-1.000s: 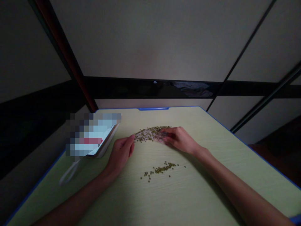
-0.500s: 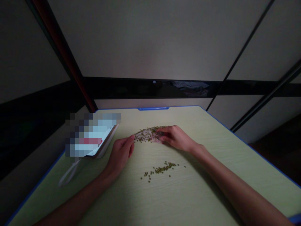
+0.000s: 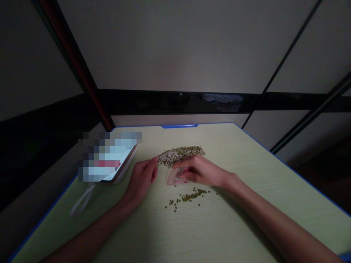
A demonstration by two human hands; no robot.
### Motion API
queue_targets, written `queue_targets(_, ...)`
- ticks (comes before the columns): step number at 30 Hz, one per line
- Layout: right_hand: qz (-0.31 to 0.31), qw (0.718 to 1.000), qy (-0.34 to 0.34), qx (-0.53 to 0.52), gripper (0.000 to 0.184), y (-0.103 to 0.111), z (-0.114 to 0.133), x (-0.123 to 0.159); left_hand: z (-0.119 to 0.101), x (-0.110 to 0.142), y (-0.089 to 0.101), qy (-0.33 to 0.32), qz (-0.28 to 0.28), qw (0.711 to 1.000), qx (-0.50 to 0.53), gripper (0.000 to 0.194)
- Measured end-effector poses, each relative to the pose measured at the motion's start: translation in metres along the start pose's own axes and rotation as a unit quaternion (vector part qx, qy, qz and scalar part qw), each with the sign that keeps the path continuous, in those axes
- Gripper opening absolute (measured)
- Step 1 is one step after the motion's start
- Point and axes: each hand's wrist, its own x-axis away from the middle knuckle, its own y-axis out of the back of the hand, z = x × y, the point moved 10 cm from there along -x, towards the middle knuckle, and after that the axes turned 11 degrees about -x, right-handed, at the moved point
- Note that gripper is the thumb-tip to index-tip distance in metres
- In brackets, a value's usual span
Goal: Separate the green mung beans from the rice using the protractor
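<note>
My pale, blue-edged table [image 3: 238,226] bears a large pile [image 3: 175,154] of green beans mixed with white grains, with a smaller scatter of green beans [image 3: 192,196] on its near side. A partly pixelated lit device [image 3: 122,155] lies to the left, its pale strap [image 3: 82,202] trailing near.

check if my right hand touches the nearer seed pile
Apart: the head view shows a strip of tabletop between the right hand and the nearer seed pile.

In dim light, the pale table [image 3: 230,223] with blue edges has a blue handle [image 3: 179,126] at its far side, and behind it stand big grey panels [image 3: 170,47] with a shiny black band [image 3: 159,102] across them and a dark red strip [image 3: 74,60] leaning on the left.
</note>
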Motion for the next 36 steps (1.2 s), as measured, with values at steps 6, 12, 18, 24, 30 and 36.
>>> queue_targets(6,0.055,0.997,0.054,-0.02,0.019,-0.018,0.022,0.002,-0.001,0.001,0.0,0.005,0.002,1.0,-0.009,0.041)
queue_targets(12,0.082,0.994,0.06,-0.047,0.021,-0.028,0.035,0.008,-0.006,0.003,0.003,-0.004,-0.003,1.0,-0.022,0.04)
queue_targets(18,0.02,0.993,0.008,-0.117,0.027,-0.009,0.02,0.01,-0.008,0.004,0.003,-0.006,-0.004,1.0,-0.013,0.039)
queue_targets(24,-0.186,0.971,-0.104,-0.106,0.033,0.046,-0.023,0.047,-0.008,0.004,0.003,-0.007,0.003,1.0,0.01,0.037)
queue_targets(30,-0.28,0.919,-0.224,-0.164,0.044,0.047,-0.066,0.118,-0.012,0.006,0.003,-0.018,0.009,1.0,0.006,0.036)
queue_targets(36,-0.356,0.882,-0.301,-0.065,0.047,0.056,-0.074,0.161,-0.012,0.004,0.002,-0.029,0.011,0.999,0.012,0.036)
